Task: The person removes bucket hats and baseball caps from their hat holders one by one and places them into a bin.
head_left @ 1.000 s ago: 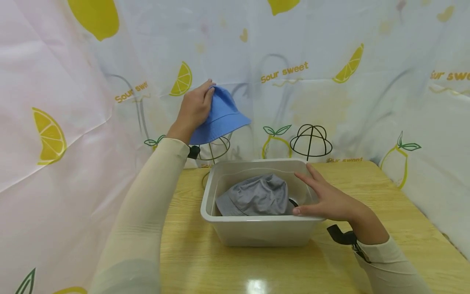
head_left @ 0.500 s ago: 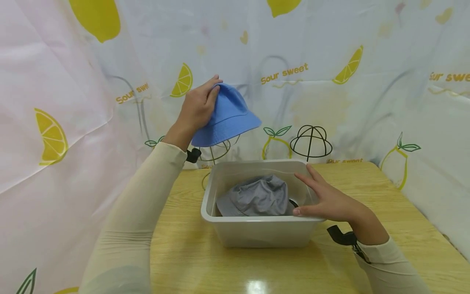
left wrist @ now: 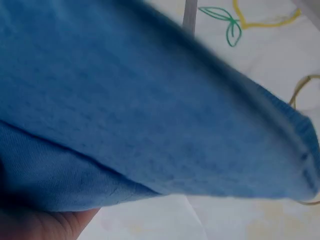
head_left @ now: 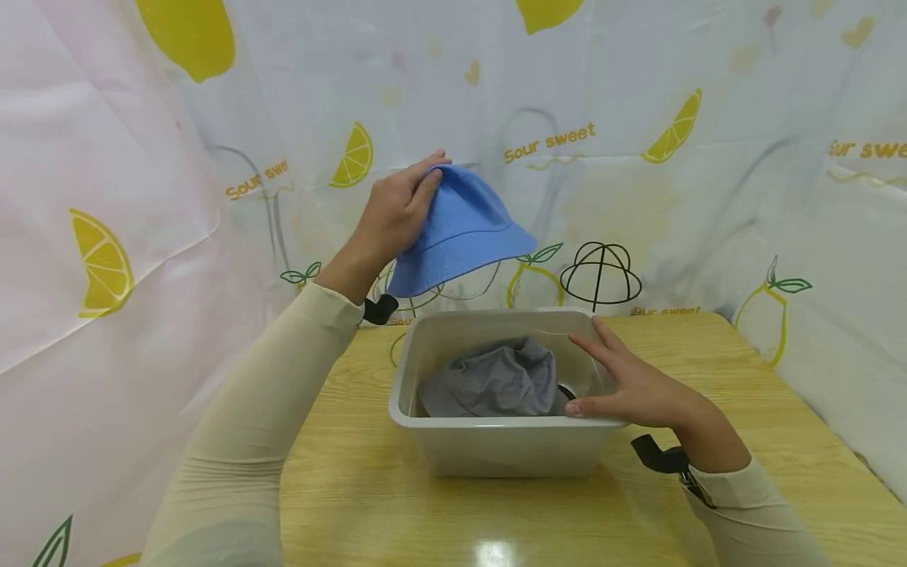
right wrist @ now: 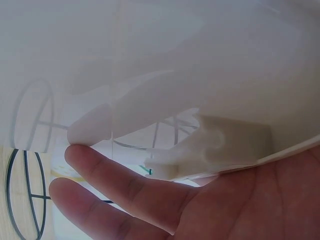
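Observation:
In the head view my left hand (head_left: 398,209) pinches a light blue bucket hat (head_left: 464,236) by its crown, thumb on the near side. The hat hangs brim down in the air, above the back left of a pale plastic bin (head_left: 510,449). Its brim (left wrist: 175,115) fills much of the left wrist view. A crumpled grey hat (head_left: 496,382) lies inside the bin. My right hand (head_left: 638,390) rests with spread fingers at the bin's right end, thumb on the front rim. In the right wrist view its fingers (right wrist: 135,190) stretch nearly straight by the bin wall (right wrist: 225,75).
Behind the bin's right back corner stands a black wire hat stand (head_left: 599,272). A brass-coloured wire stand (head_left: 413,310) is partly hidden behind the blue hat and bin. A wood-grain table (head_left: 368,504) carries everything, with a lemon-print curtain (head_left: 638,197) behind.
My left hand has carried the blue hat to the right and nearer the bin, and the brim has dropped slightly. The right hand, bin and grey hat stay where they were.

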Demonstrator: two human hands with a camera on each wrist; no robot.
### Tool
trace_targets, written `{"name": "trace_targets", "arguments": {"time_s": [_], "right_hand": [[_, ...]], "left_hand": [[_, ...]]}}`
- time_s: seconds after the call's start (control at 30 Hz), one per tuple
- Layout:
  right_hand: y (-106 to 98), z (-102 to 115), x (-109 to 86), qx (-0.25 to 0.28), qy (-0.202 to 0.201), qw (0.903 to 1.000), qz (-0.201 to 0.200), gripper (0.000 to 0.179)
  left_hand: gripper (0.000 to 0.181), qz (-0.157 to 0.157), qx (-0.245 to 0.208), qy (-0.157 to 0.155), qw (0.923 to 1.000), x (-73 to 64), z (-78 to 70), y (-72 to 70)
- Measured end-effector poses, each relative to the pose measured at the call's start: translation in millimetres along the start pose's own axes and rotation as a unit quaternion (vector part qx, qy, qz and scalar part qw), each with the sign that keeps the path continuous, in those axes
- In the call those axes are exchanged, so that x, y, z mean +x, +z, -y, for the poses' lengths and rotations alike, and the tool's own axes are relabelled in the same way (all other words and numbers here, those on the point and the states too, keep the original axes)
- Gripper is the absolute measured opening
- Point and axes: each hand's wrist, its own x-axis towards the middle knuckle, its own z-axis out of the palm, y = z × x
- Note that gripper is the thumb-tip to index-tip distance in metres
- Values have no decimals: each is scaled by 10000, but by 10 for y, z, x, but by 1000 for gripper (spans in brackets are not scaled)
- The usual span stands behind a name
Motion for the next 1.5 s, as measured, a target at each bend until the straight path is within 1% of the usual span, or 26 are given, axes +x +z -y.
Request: {"name": "trace_targets", "arguments": {"time_s": [0.13,0.3,0.5,0.57,0.7,0.8,0.93,1.13,1.33,1.5], "right_hand": [[-7,-1,4,12,3,10000,10,104],[-14,0,9,48,1,10000,23,104],[-7,10,8,86,-12,9999,67,104],[-11,16,6,87,-13,9999,71,104],[-25,25,5,73,-9,10000,60,103],[-27,28,8,86,-1,9999,56,104],[-27,29,9,121,6,9999,51,105],[-18,18,12,148,-16,9999,22,107],[-3,0,35,132,-77,9999,-65,116],[3,6,50,183,-105,9997,-133,121]], "left_hand": [[42,155,-294,-6,9994,-44,-65,5],[41,357,-634,60,9973,-116,-151,29],[41,551,-931,-41,9941,-211,-185,44],[41,625,-1099,-141,9919,-243,-195,45],[40,836,-1542,-286,9841,-304,-209,77],[40,998,-1760,-294,9789,-338,-198,132],[41,1204,-1713,-308,9774,-373,-173,217],[42,1381,-1506,-389,9781,-411,-130,341],[43,1628,-1256,-496,9774,-446,-91,469],[43,1804,-1033,-381,9774,-485,-53,565]]}}
